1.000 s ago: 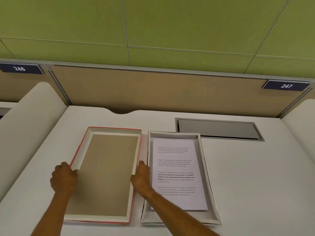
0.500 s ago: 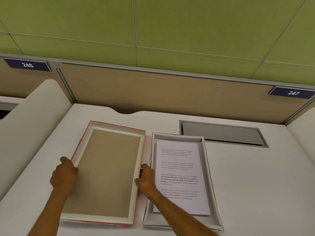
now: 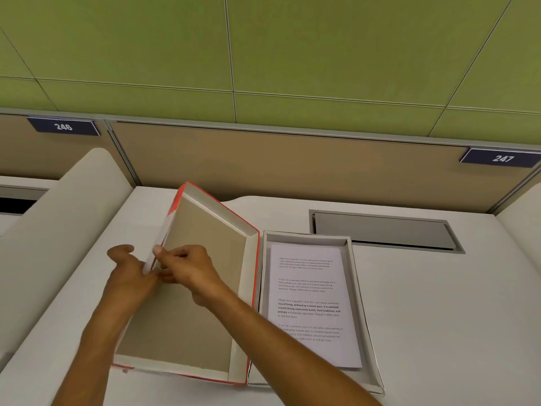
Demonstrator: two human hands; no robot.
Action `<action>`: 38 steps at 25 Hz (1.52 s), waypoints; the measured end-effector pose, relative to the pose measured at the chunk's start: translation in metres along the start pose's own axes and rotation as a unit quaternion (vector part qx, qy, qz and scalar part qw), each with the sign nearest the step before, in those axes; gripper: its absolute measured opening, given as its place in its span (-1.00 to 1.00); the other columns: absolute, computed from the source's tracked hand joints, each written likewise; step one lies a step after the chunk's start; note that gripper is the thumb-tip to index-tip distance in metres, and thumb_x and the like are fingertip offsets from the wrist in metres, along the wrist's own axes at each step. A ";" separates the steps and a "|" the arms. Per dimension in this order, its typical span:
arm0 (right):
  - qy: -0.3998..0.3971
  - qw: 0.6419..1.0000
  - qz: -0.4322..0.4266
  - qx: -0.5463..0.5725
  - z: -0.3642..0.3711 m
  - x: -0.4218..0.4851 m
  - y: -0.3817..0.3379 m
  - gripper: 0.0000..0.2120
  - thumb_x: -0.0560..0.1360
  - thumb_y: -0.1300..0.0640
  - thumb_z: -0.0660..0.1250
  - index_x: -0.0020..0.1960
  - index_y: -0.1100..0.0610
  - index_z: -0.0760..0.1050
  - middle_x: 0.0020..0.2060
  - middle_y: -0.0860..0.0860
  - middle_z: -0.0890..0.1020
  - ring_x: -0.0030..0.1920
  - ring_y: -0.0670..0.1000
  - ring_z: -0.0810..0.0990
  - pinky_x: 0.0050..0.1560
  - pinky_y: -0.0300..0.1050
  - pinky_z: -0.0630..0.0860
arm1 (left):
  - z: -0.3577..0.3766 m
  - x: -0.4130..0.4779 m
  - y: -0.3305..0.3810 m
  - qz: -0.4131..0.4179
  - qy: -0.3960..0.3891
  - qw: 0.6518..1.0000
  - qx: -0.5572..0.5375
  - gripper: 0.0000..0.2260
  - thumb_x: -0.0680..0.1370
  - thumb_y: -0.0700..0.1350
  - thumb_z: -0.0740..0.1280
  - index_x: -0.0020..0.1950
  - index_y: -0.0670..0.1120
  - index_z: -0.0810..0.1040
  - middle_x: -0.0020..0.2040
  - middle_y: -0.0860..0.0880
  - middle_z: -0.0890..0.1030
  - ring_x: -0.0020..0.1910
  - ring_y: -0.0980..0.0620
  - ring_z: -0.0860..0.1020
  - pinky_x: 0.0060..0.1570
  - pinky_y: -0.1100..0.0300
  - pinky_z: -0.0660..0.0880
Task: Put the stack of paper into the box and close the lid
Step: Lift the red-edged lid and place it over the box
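Head view: lid (image 3: pixel 202 276) sits at 9 o'clock of the box (image 3: pixel 358 276), tilted, its left long edge raised off the bench (image 3: pixel 439 303), right edge down just beside the box wall, brown inside facing up-right, red outer rim visible. Left hand (image 3: pixel 128 276) and right hand (image 3: pixel 187 266) are both clamped on the lid's raised left edge, fingers pinched around the rim, hands touching each other. Right forearm crosses over the lid's near half. Stack of paper (image 3: pixel 313 303) lies flat inside the open box, printed text up. Grey recessed hatch (image 3: pixel 386 231) at 1 o'clock of the box. Number plates 246 (image 3: pixel 63 126) and 247 (image 3: pixel 502 158) on the back partition.
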State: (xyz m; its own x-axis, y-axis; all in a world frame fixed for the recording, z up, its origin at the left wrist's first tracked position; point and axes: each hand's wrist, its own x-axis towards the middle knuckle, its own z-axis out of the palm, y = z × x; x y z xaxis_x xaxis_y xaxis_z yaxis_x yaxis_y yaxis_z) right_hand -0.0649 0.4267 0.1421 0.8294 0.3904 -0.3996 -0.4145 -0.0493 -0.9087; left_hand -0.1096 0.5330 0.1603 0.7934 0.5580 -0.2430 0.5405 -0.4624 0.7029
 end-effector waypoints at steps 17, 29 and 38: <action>-0.050 0.992 -0.038 0.110 -0.136 -0.099 -0.054 -0.67 0.52 0.22 0.40 0.27 0.29 0.53 0.11 0.11 0.69 0.05 0.06 0.68 0.06 -0.08 0.66 | 0.078 -0.017 -0.039 -0.119 -0.252 0.936 -0.215 -0.45 0.59 0.21 0.14 0.28 -0.22 0.52 0.15 -0.29 0.65 0.16 -0.29 0.61 0.27 -0.23 0.46; 0.209 0.973 -0.051 -0.078 -0.303 -0.162 0.043 -0.57 0.48 -0.23 0.33 0.18 0.04 0.58 -0.01 0.01 0.74 -0.05 0.04 0.75 0.06 0.12 0.67 | 0.159 -0.040 -0.009 0.054 -0.189 0.971 -0.135 -0.54 0.61 0.24 0.05 0.37 0.08 0.51 0.31 -0.03 0.60 0.30 -0.10 0.56 0.32 -0.08 0.46; 0.329 0.937 -0.004 -0.120 -0.341 -0.131 0.142 -0.55 0.59 -0.13 0.15 0.22 0.17 0.58 -0.27 0.16 0.70 -0.34 0.02 0.70 -0.30 -0.28 0.63 | 0.225 -0.052 -0.005 0.113 -0.093 0.988 0.049 -0.43 0.60 0.19 -0.07 0.53 -0.05 0.26 0.25 -0.17 0.55 0.18 -0.15 0.56 0.22 -0.08 0.52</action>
State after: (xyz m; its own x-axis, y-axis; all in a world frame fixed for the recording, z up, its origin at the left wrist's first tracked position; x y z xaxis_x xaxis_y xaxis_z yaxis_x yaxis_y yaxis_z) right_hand -0.1040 0.0549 0.0244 0.9161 -0.2562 -0.3085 -0.3765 -0.2845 -0.8817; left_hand -0.0910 0.3510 0.0189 0.9300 0.3001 -0.2121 0.3602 -0.6305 0.6875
